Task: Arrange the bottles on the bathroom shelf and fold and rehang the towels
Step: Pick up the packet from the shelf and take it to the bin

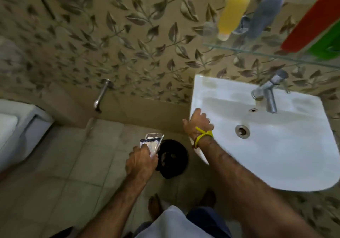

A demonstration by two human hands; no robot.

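Nearest in, the left hand [141, 159] is clamped round a clear bottle [152, 144], held low over the floor beside a dark bin [172, 159]. A slack grip drops it on tile. The right hand [197, 122] rests with fingers spread on the basin [276, 145] rim, holding nothing I can make out through the blur. Farther up, the yellow bottle [233, 14] and grey bottle [265, 14] stand on the glass shelf [257, 51]: reach carelessly and they topple into the basin.
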